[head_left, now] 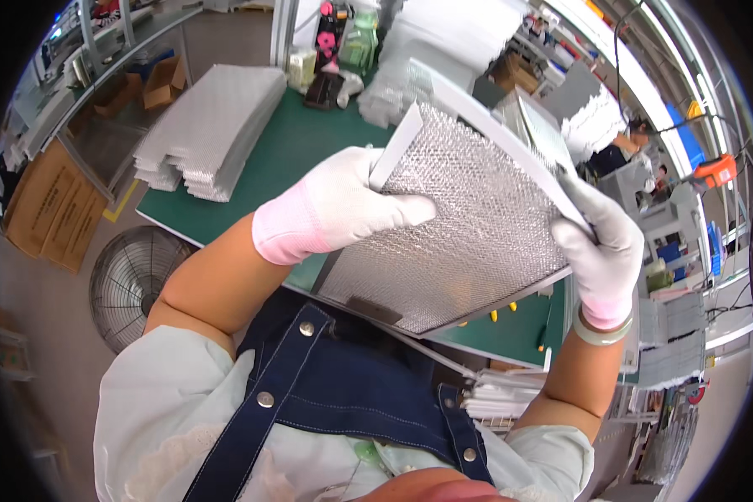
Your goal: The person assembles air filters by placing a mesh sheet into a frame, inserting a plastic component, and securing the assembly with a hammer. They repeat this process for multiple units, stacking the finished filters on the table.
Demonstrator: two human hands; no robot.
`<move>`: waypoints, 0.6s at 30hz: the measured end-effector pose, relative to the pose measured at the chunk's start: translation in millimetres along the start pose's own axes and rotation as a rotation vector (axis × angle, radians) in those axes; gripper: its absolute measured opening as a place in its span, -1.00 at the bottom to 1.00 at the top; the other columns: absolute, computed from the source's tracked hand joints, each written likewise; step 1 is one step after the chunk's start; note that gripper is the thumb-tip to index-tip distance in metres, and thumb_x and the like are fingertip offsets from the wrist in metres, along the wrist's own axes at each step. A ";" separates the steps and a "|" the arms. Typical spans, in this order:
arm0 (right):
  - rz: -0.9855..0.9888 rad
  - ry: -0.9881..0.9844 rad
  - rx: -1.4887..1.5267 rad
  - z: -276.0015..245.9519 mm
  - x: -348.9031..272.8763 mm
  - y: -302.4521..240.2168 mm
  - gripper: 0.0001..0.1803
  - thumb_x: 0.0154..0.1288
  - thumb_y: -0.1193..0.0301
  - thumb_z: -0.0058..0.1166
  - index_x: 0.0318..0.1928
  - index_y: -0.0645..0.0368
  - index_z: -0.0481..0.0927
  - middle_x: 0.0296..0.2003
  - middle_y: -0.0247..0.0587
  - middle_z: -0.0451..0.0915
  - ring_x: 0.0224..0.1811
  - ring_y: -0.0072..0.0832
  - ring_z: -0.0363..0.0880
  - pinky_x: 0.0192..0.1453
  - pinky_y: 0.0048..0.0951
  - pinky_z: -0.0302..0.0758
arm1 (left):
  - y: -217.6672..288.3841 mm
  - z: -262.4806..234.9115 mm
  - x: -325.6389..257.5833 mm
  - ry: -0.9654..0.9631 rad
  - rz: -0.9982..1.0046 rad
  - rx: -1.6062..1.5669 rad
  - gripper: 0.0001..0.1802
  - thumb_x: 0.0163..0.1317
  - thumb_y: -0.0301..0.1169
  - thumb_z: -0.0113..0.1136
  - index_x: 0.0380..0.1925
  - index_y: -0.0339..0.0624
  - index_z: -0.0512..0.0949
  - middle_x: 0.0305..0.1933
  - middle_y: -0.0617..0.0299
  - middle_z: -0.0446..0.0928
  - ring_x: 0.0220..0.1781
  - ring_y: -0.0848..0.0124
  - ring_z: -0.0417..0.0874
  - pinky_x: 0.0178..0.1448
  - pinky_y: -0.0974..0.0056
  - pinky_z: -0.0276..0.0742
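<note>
silver mesh-patterned panel (477,222), white gloves (339,201) with pink cuffs (278,232), green tabletop (301,138), navy apron (351,389), pale mint shirt (155,393)

Green-topped bench (308,125) carries a stack of silvery mesh sheets (217,113) at left, a green translucent container (359,43), a dark item (323,89) and a tall white pile (452,33) toward the far side, plus small yellow items (494,315) near the front edge.
</note>
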State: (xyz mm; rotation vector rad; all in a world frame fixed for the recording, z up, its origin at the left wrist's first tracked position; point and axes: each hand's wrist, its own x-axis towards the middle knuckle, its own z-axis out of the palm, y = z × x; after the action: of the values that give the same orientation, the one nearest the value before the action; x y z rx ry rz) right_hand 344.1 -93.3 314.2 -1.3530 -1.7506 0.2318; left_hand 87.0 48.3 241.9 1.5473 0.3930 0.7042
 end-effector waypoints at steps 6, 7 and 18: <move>0.222 -0.142 -0.064 19.8 -14.6 37.1 -0.57 0.22 0.54 0.30 0.11 0.38 0.61 -0.09 -0.19 0.70 -0.07 -0.58 0.64 0.09 -0.55 0.53 | -68.7 4.3 4.6 -0.138 -0.106 -0.074 -0.57 0.34 -0.37 0.22 0.14 -0.37 0.52 0.08 0.16 0.62 0.07 0.42 0.61 0.25 0.26 0.47; 0.227 -0.195 -0.103 23.3 -16.4 50.3 -0.58 0.22 0.55 0.29 0.11 0.38 0.60 -0.08 -0.19 0.70 -0.06 -0.59 0.63 0.11 -0.54 0.53 | -84.3 5.5 9.3 -0.133 -0.121 -0.121 -0.57 0.34 -0.37 0.22 0.15 -0.37 0.51 0.08 0.16 0.62 0.07 0.42 0.61 0.25 0.26 0.47; 0.441 -0.113 0.357 33.8 -16.4 98.7 -0.56 0.21 0.60 0.27 0.13 0.40 0.59 -0.05 -0.20 0.69 -0.04 -0.59 0.61 0.15 -0.54 0.50 | -91.4 22.9 57.4 0.653 0.685 0.407 -0.41 0.13 -0.29 0.40 0.13 -0.35 0.47 0.02 0.07 0.57 -0.02 0.31 0.62 0.18 0.18 0.48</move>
State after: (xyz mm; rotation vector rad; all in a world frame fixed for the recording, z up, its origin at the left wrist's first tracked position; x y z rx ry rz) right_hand 387.6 -57.2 225.0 -1.4600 -1.3926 0.8376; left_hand 159.6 77.4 164.1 1.8204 0.5070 1.7715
